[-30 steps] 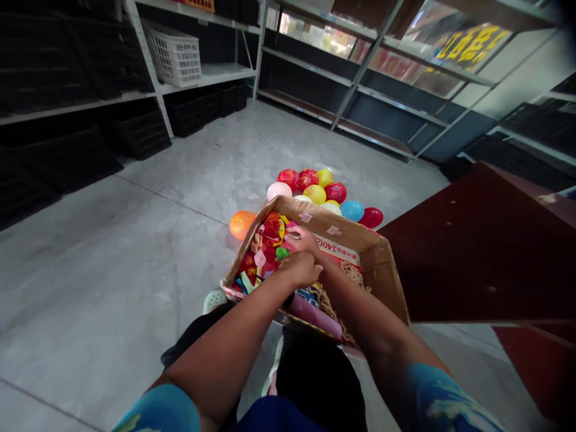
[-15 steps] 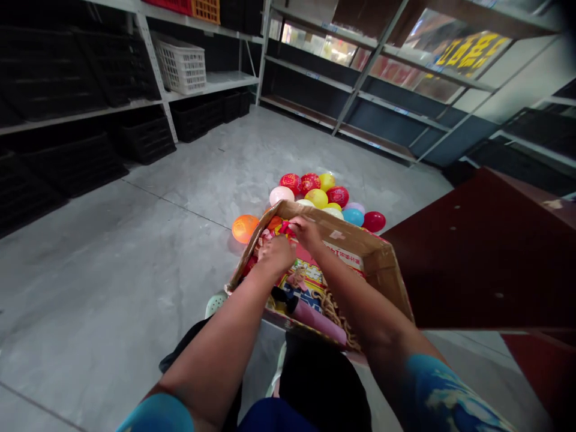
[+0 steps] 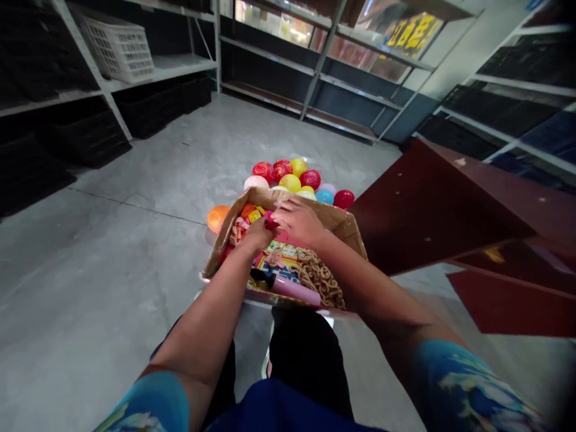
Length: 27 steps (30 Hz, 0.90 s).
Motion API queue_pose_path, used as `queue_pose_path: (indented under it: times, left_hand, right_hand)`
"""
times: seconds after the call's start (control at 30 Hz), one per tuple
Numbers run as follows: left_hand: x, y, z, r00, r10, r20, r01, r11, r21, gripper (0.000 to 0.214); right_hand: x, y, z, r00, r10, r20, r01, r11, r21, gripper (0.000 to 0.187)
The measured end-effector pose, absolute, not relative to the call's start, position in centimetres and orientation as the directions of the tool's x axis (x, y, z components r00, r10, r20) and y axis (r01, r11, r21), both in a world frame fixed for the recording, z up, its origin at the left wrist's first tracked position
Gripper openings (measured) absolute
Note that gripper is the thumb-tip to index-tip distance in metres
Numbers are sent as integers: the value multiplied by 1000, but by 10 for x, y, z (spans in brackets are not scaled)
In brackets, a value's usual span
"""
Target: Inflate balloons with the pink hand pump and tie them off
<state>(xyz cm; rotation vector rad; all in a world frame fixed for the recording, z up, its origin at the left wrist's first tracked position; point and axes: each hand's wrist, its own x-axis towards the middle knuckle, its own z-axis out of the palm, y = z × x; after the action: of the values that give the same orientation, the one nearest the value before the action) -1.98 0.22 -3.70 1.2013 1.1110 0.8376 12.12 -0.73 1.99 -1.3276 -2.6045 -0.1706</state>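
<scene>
A cardboard box (image 3: 344,219) sits in front of my knees. Over its far left part, my left hand (image 3: 260,234) is closed on a small limp red balloon (image 3: 272,224). Beside it, my right hand (image 3: 297,222) bends over the same balloon with its fingertips on it; its thumb is partly hidden. Limp orange and yellow balloons (image 3: 252,213) lie in the box's far left corner. Nearer me are a pink balloon pump (image 3: 294,290) with a black end and a heap of brown twisted cord (image 3: 319,279), on a colourful printed surface.
Inflated balloons (image 3: 290,182) in several colours rest on the floor beyond the box, with an orange one (image 3: 218,218) at its left. Dark red boards (image 3: 405,204) stand to the right. Metal shelves (image 3: 270,57) line the walls, with a white basket (image 3: 117,45) and black crates.
My view has turned right, so the box and balloons appear further left. My right hand has spread further over the red balloon, and my left hand has turned, showing the balloon at its fingertips.
</scene>
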Motion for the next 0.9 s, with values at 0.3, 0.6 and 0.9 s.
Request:
queue_pose_path:
  times: [0.3,0.6,0.9]
  left_hand:
    - [-14,-5,-26,647,524,-554,-206,819,535,16]
    - [-19,10,-23,468,827,-313,-790,550,272,21]
    - [-19,14,-14,380,844,-377,-752,520,405,28]
  right_hand:
    - [168,-42,-15,-80,936,343,940,186,-286,25]
    - [148,-95,-98,-319,814,-485,817,-24,-577,26]
    - [193,-103,-51,-226,892,-392,777,-77,-625,36]
